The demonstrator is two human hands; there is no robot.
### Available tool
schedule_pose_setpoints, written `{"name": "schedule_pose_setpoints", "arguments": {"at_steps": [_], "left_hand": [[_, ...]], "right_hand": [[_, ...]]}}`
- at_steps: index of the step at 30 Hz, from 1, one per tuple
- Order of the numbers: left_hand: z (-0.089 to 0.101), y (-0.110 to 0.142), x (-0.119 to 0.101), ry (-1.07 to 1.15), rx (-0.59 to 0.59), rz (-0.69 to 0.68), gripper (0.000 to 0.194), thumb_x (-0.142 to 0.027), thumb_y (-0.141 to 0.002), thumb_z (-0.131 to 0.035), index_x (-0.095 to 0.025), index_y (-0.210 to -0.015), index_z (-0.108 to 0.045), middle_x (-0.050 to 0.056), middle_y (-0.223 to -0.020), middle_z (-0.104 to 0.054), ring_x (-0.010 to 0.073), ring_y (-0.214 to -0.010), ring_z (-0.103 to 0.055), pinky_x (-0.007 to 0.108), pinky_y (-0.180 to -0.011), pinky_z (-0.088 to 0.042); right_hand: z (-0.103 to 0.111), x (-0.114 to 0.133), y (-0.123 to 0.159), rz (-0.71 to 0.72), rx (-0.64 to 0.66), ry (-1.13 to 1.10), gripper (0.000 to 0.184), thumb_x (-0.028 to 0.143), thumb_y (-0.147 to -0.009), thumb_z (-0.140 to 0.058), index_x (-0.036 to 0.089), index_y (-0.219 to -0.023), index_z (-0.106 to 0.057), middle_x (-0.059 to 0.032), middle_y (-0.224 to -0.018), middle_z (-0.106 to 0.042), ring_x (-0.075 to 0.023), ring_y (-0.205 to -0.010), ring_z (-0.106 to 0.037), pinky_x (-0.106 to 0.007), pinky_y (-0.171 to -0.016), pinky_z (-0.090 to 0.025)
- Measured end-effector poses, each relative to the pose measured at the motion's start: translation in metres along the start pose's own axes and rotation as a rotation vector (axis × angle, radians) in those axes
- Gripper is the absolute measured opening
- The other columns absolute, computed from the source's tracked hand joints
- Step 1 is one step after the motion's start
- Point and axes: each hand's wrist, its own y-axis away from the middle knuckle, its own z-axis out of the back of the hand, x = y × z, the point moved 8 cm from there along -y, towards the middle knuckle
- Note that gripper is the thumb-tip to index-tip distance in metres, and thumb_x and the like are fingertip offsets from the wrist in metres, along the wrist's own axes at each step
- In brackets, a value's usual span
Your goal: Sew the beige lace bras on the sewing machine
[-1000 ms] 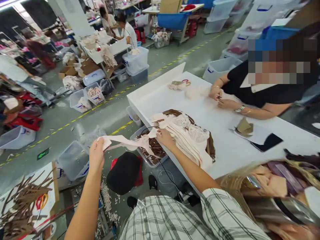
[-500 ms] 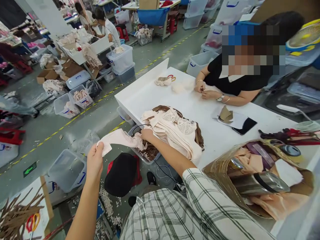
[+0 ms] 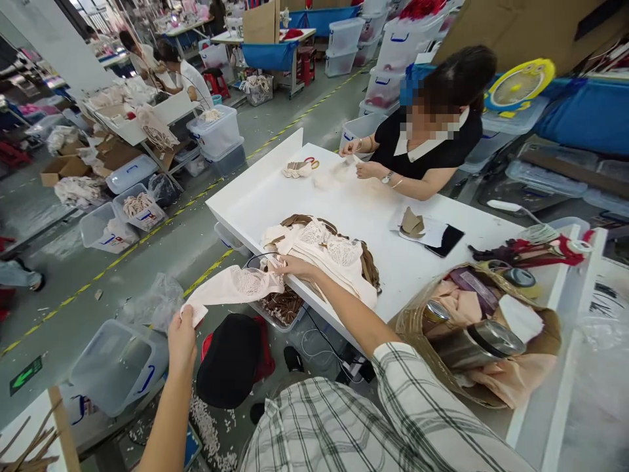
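A pale pink lace fabric piece stretches between my two hands, off the table's near-left edge. My left hand is closed on its left end, over the floor. My right hand pinches its right end at the edge of a stack of similar pink and brown fabric pieces on the white table. Below the edge sits a clear bin of brown pieces.
A co-worker in black handles small pieces at the table's far side. Scissors lie on fabric at the far corner. A phone and paper, a bag with a steel flask, a black stool and clear floor bins surround me.
The view has swung right and up. The fabric piece, first pulled into a thin strip, now hangs wider and slacker between my hands, and my left hand has dropped lower.
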Motion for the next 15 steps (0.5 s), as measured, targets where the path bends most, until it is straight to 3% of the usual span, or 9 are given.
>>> {"name": "schedule_pose_setpoints", "arguments": {"at_steps": [5, 9, 12, 15], "left_hand": [[-0.051, 0.045, 0.0, 0.036, 0.186, 0.008, 0.043, -0.052, -0.074, -0.071, -0.017, -0.099, -0.07, 0.004, -0.093, -0.072, 0.0193, -0.084, -0.063, 0.029, -0.075, -0.049], [-0.078, 0.07, -0.014, 0.082, 0.235, -0.002, 0.045, -0.055, -0.077, -0.07, -0.018, -0.102, -0.068, 0.002, -0.087, -0.07, 0.0159, -0.078, -0.062, 0.027, -0.074, -0.049], [-0.062, 0.077, -0.034, 0.141, 0.154, -0.053, 0.04, -0.052, -0.078, -0.07, -0.019, -0.099, -0.068, 0.001, -0.088, -0.067, 0.0141, -0.077, -0.06, 0.025, -0.071, -0.049], [-0.007, 0.097, -0.065, 0.014, -0.041, -0.173, 0.033, -0.052, -0.086, -0.059, -0.023, -0.098, -0.065, 0.001, -0.097, -0.066, 0.0169, -0.084, -0.061, 0.028, -0.071, -0.053]], "right_hand": [[-0.002, -0.003, 0.017, -0.057, -0.154, 0.022, 0.026, 0.032, -0.089, -0.064, 0.016, -0.109, -0.057, -0.0008, -0.089, -0.06, -0.0133, -0.072, -0.055, -0.03, -0.071, -0.047], [-0.008, 0.001, 0.036, -0.095, -0.314, -0.005, 0.032, 0.032, -0.093, -0.053, 0.018, -0.122, -0.049, -0.0049, -0.092, -0.063, -0.0184, -0.078, -0.057, -0.031, -0.074, -0.044], [0.008, -0.004, 0.048, -0.138, -0.402, -0.065, 0.04, 0.042, -0.097, -0.04, 0.018, -0.129, -0.045, -0.0116, -0.108, -0.064, -0.0234, -0.094, -0.06, -0.033, -0.08, -0.046], [0.031, 0.0, 0.068, -0.141, -0.474, -0.12, 0.055, 0.044, -0.099, -0.029, 0.013, -0.144, -0.03, -0.021, -0.135, -0.052, -0.0271, -0.122, -0.052, -0.038, -0.097, -0.044]]}}
